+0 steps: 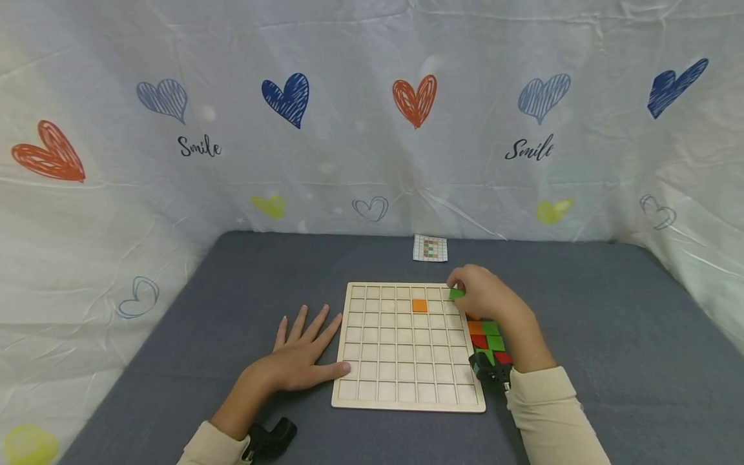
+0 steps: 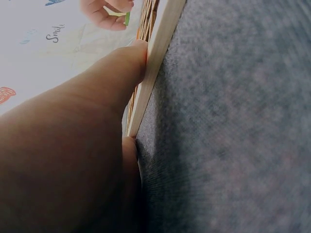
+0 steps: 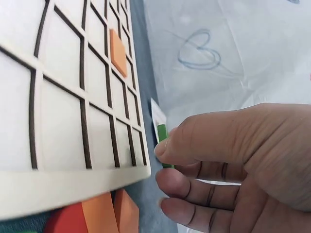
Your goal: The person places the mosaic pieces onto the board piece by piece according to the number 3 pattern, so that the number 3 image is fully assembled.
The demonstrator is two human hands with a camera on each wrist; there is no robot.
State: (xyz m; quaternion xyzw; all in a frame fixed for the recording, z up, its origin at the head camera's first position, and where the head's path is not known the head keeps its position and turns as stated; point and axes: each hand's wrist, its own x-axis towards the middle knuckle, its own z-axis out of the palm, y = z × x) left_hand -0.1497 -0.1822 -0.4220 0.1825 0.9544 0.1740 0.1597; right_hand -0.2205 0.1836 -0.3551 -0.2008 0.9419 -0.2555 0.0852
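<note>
A wooden grid board [image 1: 407, 354] lies on the dark cloth, with one orange square tile [image 1: 420, 305] in a cell of its second row. My right hand [image 1: 481, 294] pinches a green tile [image 1: 456, 294] between thumb and fingers, over the board's far right corner. The right wrist view shows the green tile [image 3: 162, 133] on edge, partly covered by the thumb. With its fingers spread, my left hand [image 1: 299, 361] lies flat on the cloth at the board's left side. Its thumb [image 2: 138, 56] rests on the board's edge.
Several red, green and orange tiles [image 1: 487, 342] lie along the board's right side, partly hidden by the right arm and its wrist camera [image 1: 488, 368]. A small printed pattern card [image 1: 430, 248] is behind the board. A white curtain [image 1: 349, 148] with hearts hangs at the back.
</note>
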